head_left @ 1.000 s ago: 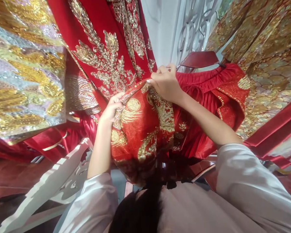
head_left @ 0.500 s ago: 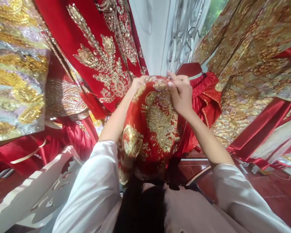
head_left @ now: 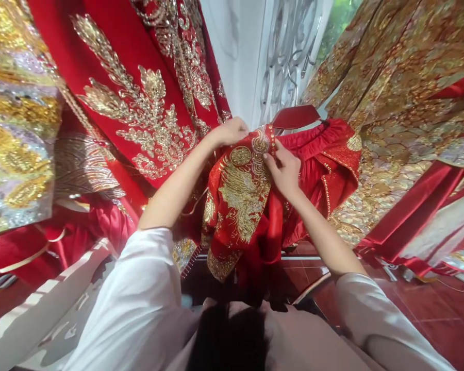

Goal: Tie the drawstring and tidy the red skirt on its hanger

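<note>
A red jacket with gold embroidery [head_left: 242, 198] hangs in front of me from a dark red hanger [head_left: 296, 116]. My left hand [head_left: 230, 132] grips the top of the jacket near its left shoulder. At the gold-trimmed front edge by the collar, my right hand [head_left: 284, 170] pinches the cloth. A red pleated garment [head_left: 325, 154] hangs behind the jacket on the same hanger.
Red gowns with gold sequin patterns [head_left: 139, 98] hang at the left. Gold scale-patterned gowns [head_left: 402, 103] hang at the right. A white ornate metal grille [head_left: 290, 46] stands behind. A white carved rail [head_left: 42, 309] is at the lower left, over a red tiled floor [head_left: 429, 304].
The jacket has been spread open over the hanger and now hangs down. My left hand moved up to its top, and my right hand dropped to the front edge.
</note>
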Demonstrator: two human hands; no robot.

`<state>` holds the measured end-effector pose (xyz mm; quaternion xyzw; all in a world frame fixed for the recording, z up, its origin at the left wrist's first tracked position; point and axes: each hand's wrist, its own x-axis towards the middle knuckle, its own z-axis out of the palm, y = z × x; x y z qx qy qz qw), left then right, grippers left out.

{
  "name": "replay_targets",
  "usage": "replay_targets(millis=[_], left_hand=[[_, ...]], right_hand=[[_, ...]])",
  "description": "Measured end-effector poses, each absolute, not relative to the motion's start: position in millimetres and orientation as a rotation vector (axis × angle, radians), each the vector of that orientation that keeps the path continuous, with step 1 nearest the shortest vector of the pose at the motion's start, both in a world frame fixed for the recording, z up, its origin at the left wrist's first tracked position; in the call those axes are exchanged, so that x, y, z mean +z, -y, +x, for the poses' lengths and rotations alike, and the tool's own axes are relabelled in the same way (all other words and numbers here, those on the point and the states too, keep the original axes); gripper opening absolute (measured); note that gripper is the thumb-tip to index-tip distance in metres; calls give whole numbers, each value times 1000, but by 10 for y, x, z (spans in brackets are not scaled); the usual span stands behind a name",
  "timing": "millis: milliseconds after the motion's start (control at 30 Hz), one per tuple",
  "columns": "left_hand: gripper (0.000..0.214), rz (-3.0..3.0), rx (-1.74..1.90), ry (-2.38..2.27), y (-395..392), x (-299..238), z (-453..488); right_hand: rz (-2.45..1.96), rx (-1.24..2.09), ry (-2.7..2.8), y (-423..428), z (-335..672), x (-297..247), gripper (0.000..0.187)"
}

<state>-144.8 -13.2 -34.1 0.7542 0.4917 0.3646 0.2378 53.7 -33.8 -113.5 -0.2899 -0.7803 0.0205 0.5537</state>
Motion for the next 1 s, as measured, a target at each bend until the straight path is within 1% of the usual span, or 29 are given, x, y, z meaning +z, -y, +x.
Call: replay_targets(millis=[100, 167, 300, 400, 467, 567, 633, 700, 767, 833, 900, 1000], left_hand=[[32, 2069, 929, -1609, 360, -197, -1415], [30, 2106, 858, -1649, 487, -145, -1292], [25, 2081, 802, -1500, 614, -155, -1070], [19, 1917, 883, -1383, 612, -180, -1042], [20, 1809, 904, -1353, 593, -164, -1061], [27, 1738, 925, -1296, 542, -84, -1092], [32, 1748, 972, -1231, 475, -30, -1112], [35, 1759, 1000, -1155, 379, -9, -1138], [32, 1751, 979, -1098, 269, -30, -1171], [28, 1724, 926, -1060, 171, -81, -1203], [24, 1691, 877, -1021, 101, -139, -1227], [22, 1642, 858, -973, 54, -201, -1245]], right_hand=[[-696, 45, 1865, 339, 491, -1154, 34], [-683, 42, 1897, 354, 511, -1140, 33], [-654, -86, 1963, 252, 790, -909, 29], [-838, -167, 1772, -37, 1178, -635, 34], [-975, -111, 1675, -276, 1419, -513, 42], [-1092, 1, 1677, -555, 1648, -445, 48], [-1093, 65, 1728, -664, 1712, -402, 50], [-1102, 236, 1915, -743, 1722, -302, 51], [-1123, 471, 2163, -826, 1685, -147, 46], [-1106, 603, 2339, -924, 1604, 17, 36], [-1021, 528, 2384, -1025, 1486, 137, 27], [-827, 345, 2262, -1141, 1277, 200, 20]])
